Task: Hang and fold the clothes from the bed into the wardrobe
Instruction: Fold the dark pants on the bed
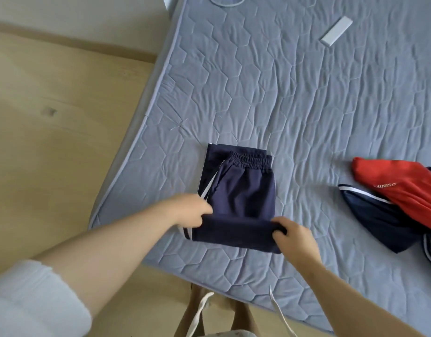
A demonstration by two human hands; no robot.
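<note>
Navy trousers (243,188) with white side stripes lie folded on the quilted blue bed (294,93), elastic waistband at the far end. Their near fold is lifted slightly. My left hand (190,210) pinches the left end of that fold by the white stripe. My right hand (294,237) grips its right end. A red garment (404,186) with white lettering lies at the right on top of another navy garment (379,217) with white trim.
A white flat rectangular object (336,32) lies far on the bed. A round bluish item (227,0) is cut off at the top edge. Pale wooden floor (51,132) runs along the left. The bed's corner is close to my legs.
</note>
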